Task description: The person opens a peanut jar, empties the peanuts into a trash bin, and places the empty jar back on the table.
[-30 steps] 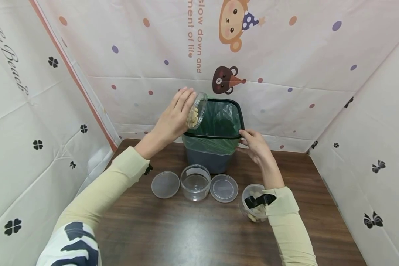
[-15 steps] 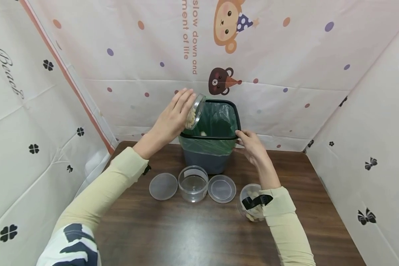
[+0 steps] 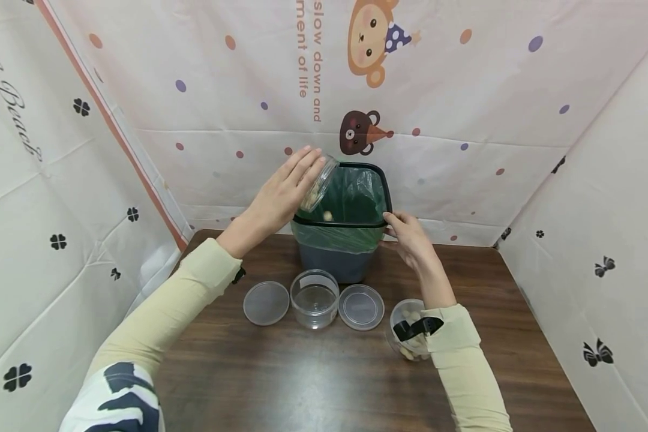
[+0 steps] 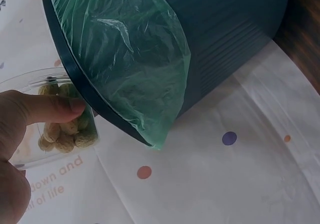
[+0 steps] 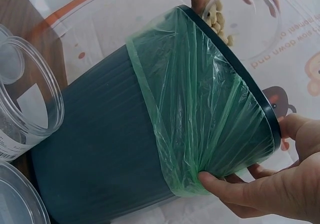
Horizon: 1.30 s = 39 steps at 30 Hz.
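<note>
In the head view my left hand [image 3: 278, 201] holds a clear plastic jar [image 3: 324, 181], tipped on its side over the left rim of a dark bin [image 3: 335, 261]. Several unshelled peanuts [image 4: 65, 139] show inside the jar in the left wrist view. My left thumb lies across its wall. A green bag [image 3: 356, 192] lines the bin and folds over its rim. One pale peanut [image 3: 327, 215] shows just inside the bin's front rim. With thumb and fingers my right hand [image 3: 412, 240] pinches the bin's right front rim and the bag's folded edge [image 5: 192, 159].
On the wooden table [image 3: 281, 372] before the bin stand a second clear jar [image 3: 314, 303] and two round lids, a left lid [image 3: 266, 303] and a right lid [image 3: 361, 307]. Another jar [image 3: 405, 315] with peanuts sits under my right wrist. Printed cloth [image 3: 221, 108] surrounds the table.
The jar in my left hand is tipped further over the bin. A peanut has appeared inside the bin's front rim. My right hand keeps its hold on the rim.
</note>
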Motion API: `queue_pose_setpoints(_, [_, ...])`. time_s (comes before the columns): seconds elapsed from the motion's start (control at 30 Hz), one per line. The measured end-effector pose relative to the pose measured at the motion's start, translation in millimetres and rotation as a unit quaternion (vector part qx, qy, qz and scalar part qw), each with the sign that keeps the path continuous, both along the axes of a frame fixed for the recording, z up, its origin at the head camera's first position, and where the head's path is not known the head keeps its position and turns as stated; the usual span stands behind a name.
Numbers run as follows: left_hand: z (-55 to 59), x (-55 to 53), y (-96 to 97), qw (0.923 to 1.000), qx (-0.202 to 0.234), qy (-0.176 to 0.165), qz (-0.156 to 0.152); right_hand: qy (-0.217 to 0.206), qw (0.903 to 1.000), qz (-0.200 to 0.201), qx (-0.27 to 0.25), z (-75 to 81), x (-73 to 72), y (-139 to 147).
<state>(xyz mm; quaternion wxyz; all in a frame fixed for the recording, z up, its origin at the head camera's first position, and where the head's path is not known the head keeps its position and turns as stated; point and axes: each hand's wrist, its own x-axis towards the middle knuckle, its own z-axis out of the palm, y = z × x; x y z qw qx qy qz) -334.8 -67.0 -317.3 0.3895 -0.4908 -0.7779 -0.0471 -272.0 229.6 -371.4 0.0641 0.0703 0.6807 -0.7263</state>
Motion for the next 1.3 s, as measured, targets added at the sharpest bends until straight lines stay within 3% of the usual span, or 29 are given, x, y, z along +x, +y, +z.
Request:
queue_pose_setpoints(0.27, [-0.7,-0.7,0.9,1.0,0.004,-0.002,-0.006,0.001,1.0,-0.001,-0.001,-1.4,0.1,-0.7])
queue_pose_setpoints(0.57, [-0.7,-0.7,3.1,0.9992,-0.016,0.034,-0.014,0.002,1.0,-0.008,-0.006,0.1,1.5,-1.2])
queue_pose_setpoints(1.3, [-3.5,1.3,-0.2,0.9975,-0.065,0.022,-0.015,0.005,0.9999,-0.015,0.002,0.3,1.6,-2.7])
